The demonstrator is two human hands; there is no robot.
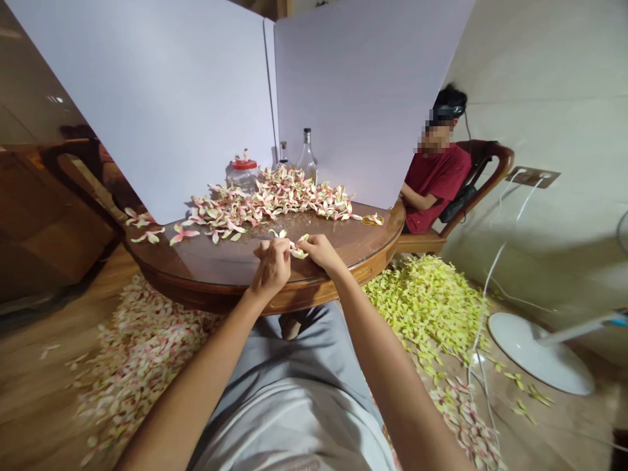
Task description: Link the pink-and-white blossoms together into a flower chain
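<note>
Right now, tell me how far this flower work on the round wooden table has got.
Done, it seems: a heap of pink-and-cream petal pieces on the floor at left, a yellow-green heap at right. In hand: the left hand and right hand pinch one small cream-green flower piece. Left: a long pile of pink-and-cream flowers on the round wooden table.

Flower pile [275, 196] on table [230, 265] w/ jar [243, 171], 2 bottles [307, 156] behind

Round counter [220, 265] of dark wood, polished to a glossy, reflective finish. Matt white paper boards [171, 85] behind it. Clear, shiny glass bottle [307, 157]; translucent plastic jar [243, 175]. Thin, matt petal piece [298, 252]. Smooth grey cloth trousers [294, 366].
</note>
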